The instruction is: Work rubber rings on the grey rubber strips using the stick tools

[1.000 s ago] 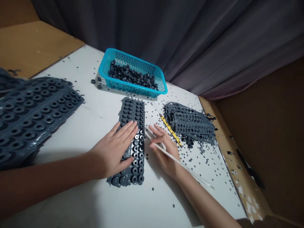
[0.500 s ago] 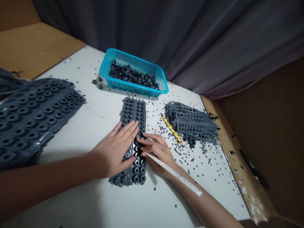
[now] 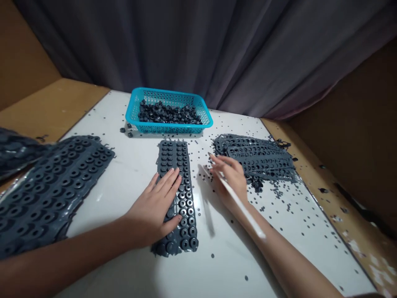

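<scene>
While my left hand [image 3: 155, 213] stays flat, fingers spread, on the studded sheet [image 3: 174, 153] mid-bench [image 3: 133, 159], my right hand [image 3: 231, 178], gripping a white stick [image 3: 245, 210], has pulled back toward the holed sheets [image 3: 263, 159], leaving the studs untouched by the stick.

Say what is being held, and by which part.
The right hand grips a thin white stick near its forward end; the left lies flat, holding nothing up.
</scene>
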A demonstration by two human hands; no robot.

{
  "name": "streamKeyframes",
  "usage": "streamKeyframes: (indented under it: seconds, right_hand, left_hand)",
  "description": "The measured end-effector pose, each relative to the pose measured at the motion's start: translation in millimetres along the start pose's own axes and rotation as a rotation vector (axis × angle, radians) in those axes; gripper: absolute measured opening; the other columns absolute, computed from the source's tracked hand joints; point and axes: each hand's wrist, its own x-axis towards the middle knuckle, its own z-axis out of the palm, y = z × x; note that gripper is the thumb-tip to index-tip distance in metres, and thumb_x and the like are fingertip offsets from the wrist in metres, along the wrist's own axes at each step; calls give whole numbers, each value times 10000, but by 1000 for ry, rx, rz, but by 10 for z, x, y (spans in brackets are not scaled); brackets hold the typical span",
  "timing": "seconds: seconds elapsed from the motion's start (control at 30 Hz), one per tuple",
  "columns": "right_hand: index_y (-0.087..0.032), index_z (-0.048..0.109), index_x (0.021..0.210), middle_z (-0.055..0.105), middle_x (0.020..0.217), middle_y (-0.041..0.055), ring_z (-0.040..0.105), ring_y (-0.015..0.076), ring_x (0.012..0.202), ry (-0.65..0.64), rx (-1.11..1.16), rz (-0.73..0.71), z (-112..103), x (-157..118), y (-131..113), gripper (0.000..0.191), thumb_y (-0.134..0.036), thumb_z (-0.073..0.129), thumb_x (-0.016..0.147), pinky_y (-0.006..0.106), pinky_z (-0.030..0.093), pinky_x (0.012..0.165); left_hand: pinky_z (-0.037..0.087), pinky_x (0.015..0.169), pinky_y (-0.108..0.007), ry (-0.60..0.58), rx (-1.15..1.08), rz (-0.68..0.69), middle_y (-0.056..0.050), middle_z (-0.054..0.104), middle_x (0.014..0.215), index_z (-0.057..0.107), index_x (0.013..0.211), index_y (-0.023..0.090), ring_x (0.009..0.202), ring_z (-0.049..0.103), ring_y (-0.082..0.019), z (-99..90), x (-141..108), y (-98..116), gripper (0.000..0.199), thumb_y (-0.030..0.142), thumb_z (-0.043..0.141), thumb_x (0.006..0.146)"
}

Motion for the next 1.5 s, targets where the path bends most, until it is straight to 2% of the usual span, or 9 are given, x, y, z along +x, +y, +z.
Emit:
streamKeyframes:
  seconds: [0.07,0.13,0.23,0.33,0.6,0.8,0.93,1.17,1.5]
  right_hand:
    - [-224,607,887,617,1199,112,465,314,1216,109,-7,94,-72,-5,-37,76,-232,532,893,537,370,969]
    - [-214,612,834,645,1098,101,539,286,1123,126,94,195,-101,-47,-132,76,-254,563,877,483,430,916]
    - [-194,623,813,667,816,46,630,179,763,-59,417,328,-53,-144,-293,104,-276,588,865,313,505,665]
    - [-169,646,802,664,705,22,600,127,617,-261,613,387,36,-219,-382,108,-271,630,836,235,469,554]
    - [-181,658,768,657,709,21,598,121,626,-267,663,366,79,-223,-377,58,-228,666,802,237,463,552]
    - [-195,648,788,698,935,75,639,166,872,-302,702,220,55,-219,-388,30,-188,644,817,309,528,724]
    - [-212,643,798,726,962,63,621,178,913,-375,705,184,46,-222,-366,34,-184,650,815,365,526,810]
    - [-202,636,808,732,938,66,623,179,932,-384,701,202,51,-243,-341,29,-214,639,835,335,519,778]
    - [-187,617,852,711,945,87,636,170,929,-401,723,193,51,-262,-331,14,-201,620,853,311,533,774]
  left_hand:
    - [182,1132,-523,-25,-37,-27,-141,159,1549,181,1471,131,1411,165,-310,-54,24,15,767,364,514,820]
    - [205,1124,-545,-2,-103,-66,-140,243,1521,303,1412,156,1392,216,-315,-114,48,39,705,317,559,776]
    - [281,1085,-557,77,-221,-93,-127,437,1376,558,1048,192,1336,307,-324,-183,70,69,335,223,580,715]
    - [298,1058,-576,94,-284,-75,-109,509,1261,566,810,203,1301,342,-333,-206,73,76,119,163,544,699]
    - [329,1037,-560,153,-300,-102,-90,527,1219,616,806,206,1286,340,-327,-156,96,31,89,176,558,746]
    - [343,1046,-522,159,-305,-109,-58,548,1246,675,780,227,1276,372,-305,-147,96,30,91,193,591,772]
    - [314,1069,-530,158,-307,-95,-47,575,1231,689,776,233,1257,411,-284,-133,88,35,122,187,581,806]
    - [289,1066,-547,175,-321,-74,-50,596,1194,692,756,230,1240,430,-286,-98,104,20,151,190,561,820]
    - [346,1038,-473,189,-386,-91,-55,576,1186,678,726,215,1258,402,-278,-83,107,-2,134,181,572,801]
